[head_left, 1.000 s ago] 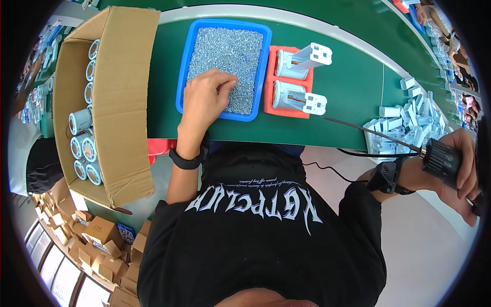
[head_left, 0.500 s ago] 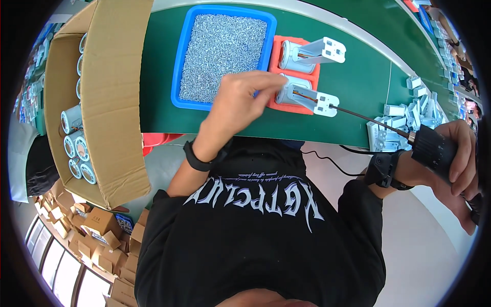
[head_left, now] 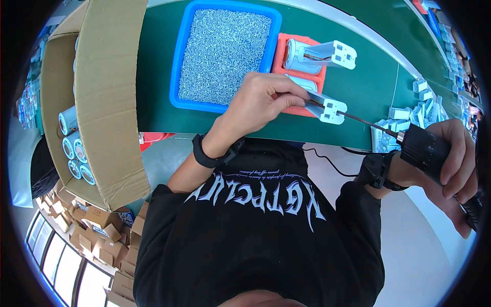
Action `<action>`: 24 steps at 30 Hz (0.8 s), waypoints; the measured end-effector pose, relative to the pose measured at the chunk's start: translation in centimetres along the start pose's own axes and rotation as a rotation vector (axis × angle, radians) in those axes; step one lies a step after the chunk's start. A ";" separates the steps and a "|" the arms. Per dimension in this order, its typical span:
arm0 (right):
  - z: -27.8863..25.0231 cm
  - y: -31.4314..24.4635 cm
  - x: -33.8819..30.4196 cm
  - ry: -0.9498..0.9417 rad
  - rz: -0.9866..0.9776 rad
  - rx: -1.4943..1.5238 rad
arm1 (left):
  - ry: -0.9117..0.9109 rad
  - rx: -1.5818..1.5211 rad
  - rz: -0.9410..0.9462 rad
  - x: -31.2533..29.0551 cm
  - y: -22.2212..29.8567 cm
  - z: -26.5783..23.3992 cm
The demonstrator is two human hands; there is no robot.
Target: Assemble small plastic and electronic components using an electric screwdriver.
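Note:
My right hand (head_left: 452, 163) is wrapped round a black electric screwdriver (head_left: 423, 153). Its long thin shaft reaches left to the end plate of a white U-shaped bracket (head_left: 333, 111). At the other end of this bracket, my left hand (head_left: 263, 100) is closed, thumb and fingers pinching its edge beside some thin wires. Behind those fingers, a white cylindrical motor (head_left: 303, 82) shows only in part, in the near slot of a red holder (head_left: 320, 82). In the far slot lies a second motor (head_left: 296, 55) with its own white bracket (head_left: 343, 55).
A blue tray (head_left: 175, 77) full of small silver screws stands beside the holder on the green table (head_left: 368, 87). Loose white brackets (head_left: 404, 120) are heaped at the right. A cardboard box (head_left: 110, 102) holding several cylindrical motors is at the left. A black cable (head_left: 332, 163) hangs below the table edge.
My left hand has moved right, from the near motor to the bracket. The screwdriver stays at the bracket's end plate, and the view has shifted slightly.

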State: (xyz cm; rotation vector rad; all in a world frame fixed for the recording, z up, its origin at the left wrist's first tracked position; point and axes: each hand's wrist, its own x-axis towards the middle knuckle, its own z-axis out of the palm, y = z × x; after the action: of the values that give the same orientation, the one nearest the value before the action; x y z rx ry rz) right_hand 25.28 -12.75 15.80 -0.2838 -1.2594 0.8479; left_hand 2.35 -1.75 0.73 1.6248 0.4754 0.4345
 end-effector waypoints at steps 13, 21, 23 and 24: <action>3.9 3.9 1.9 0.020 -0.183 -0.023 | 0.236 -0.084 0.180 -0.7 -0.8 2.4; 4.6 4.0 1.8 0.015 -0.172 -0.065 | 0.379 0.099 0.351 -1.0 -1.7 2.5; 3.8 3.5 1.7 -0.080 -0.119 -0.086 | 0.411 -0.071 0.243 -1.4 -1.8 2.6; 3.4 2.9 1.6 -0.125 -0.091 -0.103 | 0.414 -0.074 0.244 -1.5 -1.7 2.6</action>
State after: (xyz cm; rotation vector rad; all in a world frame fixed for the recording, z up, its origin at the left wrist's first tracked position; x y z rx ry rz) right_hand 21.15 -10.59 16.22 -0.2569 -1.4248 0.7327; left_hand 2.38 -4.56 -1.21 1.5280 0.5627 0.9721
